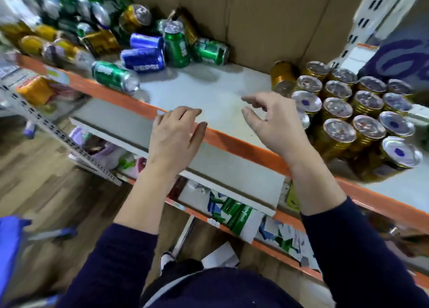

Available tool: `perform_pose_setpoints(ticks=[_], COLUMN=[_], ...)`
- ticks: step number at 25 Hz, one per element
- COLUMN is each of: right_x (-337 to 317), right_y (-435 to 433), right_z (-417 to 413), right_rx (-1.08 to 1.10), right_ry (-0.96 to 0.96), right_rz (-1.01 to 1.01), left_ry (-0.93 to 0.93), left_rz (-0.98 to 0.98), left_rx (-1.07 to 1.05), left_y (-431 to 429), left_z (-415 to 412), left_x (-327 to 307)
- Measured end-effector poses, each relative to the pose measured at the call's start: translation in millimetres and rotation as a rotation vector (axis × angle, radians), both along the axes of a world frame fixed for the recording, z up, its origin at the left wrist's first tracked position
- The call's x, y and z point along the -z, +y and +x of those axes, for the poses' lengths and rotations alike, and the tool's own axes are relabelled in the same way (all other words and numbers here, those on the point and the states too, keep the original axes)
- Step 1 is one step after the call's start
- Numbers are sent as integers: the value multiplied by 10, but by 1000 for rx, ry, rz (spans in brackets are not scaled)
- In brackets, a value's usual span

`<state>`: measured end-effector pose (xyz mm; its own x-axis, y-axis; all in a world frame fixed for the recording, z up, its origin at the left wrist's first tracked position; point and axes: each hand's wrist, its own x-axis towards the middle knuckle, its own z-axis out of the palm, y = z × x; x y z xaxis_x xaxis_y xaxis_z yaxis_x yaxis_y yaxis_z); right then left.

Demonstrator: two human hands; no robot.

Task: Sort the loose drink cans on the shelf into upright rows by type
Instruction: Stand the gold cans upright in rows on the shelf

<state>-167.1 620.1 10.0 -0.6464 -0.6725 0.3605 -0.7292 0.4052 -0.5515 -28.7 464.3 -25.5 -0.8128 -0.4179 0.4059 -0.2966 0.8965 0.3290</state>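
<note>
A heap of loose cans lies at the shelf's left and back: a green can (115, 77) on its side near the front edge, two blue Pepsi cans (142, 59), more green cans (210, 52) and gold cans (134, 17). Upright gold cans (337, 109) stand in rows at the right. My left hand (177, 133) hovers over the shelf's front edge, fingers relaxed, holding nothing. My right hand (269, 120) is above the bare shelf just left of the gold rows, fingers loosely spread and empty.
The white shelf (209, 92) has an orange front rail (232, 143). A cardboard box (267, 17) stands behind the cans. Lower shelves hold packets and cartons (234, 215). A perforated upright (362, 24) rises at the right. The wooden floor lies below.
</note>
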Motion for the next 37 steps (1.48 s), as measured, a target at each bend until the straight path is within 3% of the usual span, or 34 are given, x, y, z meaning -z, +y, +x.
perform_pose_setpoints(ticks=[11, 23, 26, 32, 37], right_x=[311, 195, 150, 256, 417], right_y=[-2084, -3898, -4374, -5080, -5222], right_z=[1111, 792, 600, 461, 455], right_rx=[-131, -176, -164, -101, -59], right_ry=[-127, -153, -179, -168, -204], right_rz=[-73, -135, -56, 329, 423], left_ry=[-70, -30, -38, 50, -123], left_rz=[43, 84, 95, 52, -16], left_rx=[-142, -194, -190, -192, -72], left_y=[-1944, -3549, -3994, -4674, -5137], left_z=[1219, 988, 809, 638, 504], left_x=[102, 170, 161, 169, 133])
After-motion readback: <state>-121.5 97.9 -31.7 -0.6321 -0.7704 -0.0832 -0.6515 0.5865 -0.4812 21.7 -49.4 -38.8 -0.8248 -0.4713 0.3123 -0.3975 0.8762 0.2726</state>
